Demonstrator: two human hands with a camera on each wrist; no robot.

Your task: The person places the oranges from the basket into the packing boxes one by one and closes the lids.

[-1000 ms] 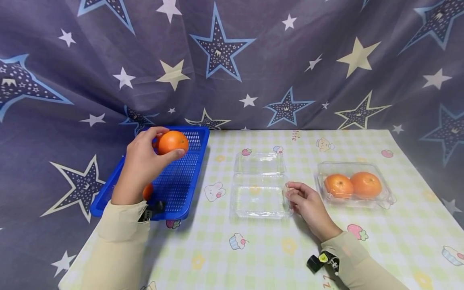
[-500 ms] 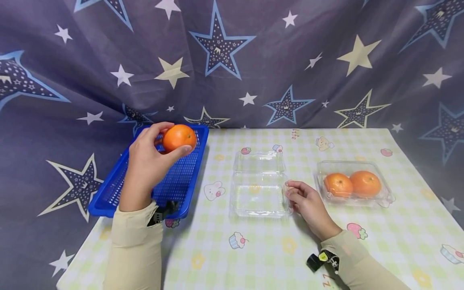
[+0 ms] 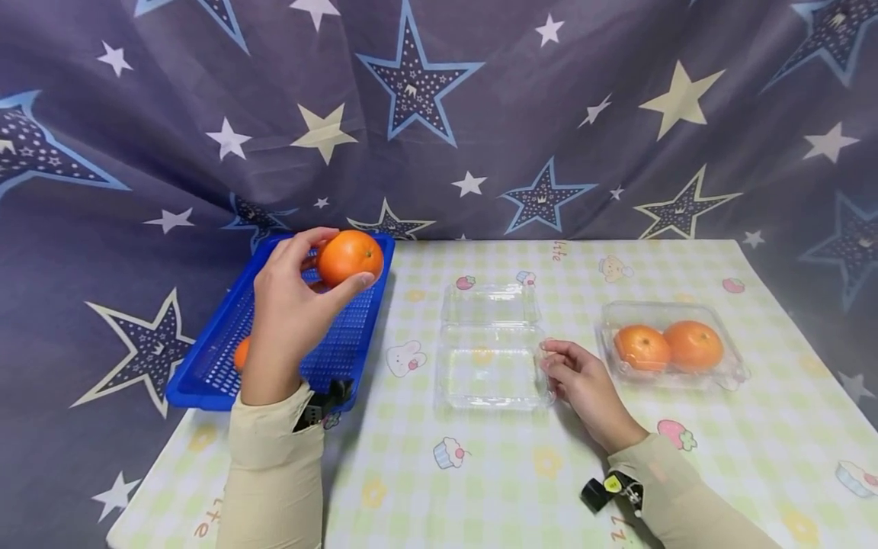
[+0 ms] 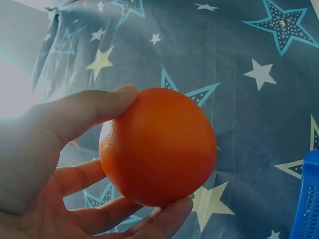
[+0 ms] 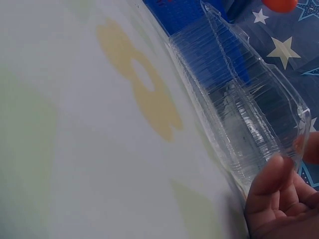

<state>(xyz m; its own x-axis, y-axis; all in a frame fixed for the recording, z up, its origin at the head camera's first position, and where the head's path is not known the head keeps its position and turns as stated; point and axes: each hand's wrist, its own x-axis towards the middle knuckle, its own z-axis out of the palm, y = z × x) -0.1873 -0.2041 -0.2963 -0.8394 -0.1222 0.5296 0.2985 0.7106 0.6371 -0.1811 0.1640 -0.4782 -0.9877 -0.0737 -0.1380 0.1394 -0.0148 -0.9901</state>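
Observation:
My left hand (image 3: 291, 305) grips an orange (image 3: 351, 258) between thumb and fingers, held up over the blue basket (image 3: 350, 358). In the left wrist view the orange (image 4: 159, 147) fills the middle, with the thumb on top and fingertips beneath. On the table, a clear plastic clamshell box (image 3: 490, 374) lies with its lid (image 3: 490, 305) folded back. My right hand (image 3: 583, 389) pinches the box's right edge; the right wrist view shows thumb and fingers at the rim of the clear box (image 5: 239, 99). Another orange (image 3: 241, 354) sits in the basket, partly hidden by the left wrist.
To the right stands another clear box (image 3: 675, 311), its lid down over two oranges (image 3: 693, 346). A checked cloth (image 3: 494, 488) covers the table. Behind and to the left hangs a dark curtain (image 3: 480, 107) with stars.
My left hand has carried the orange a little up and to the right over the basket. The right hand and the clear box have stayed in place.

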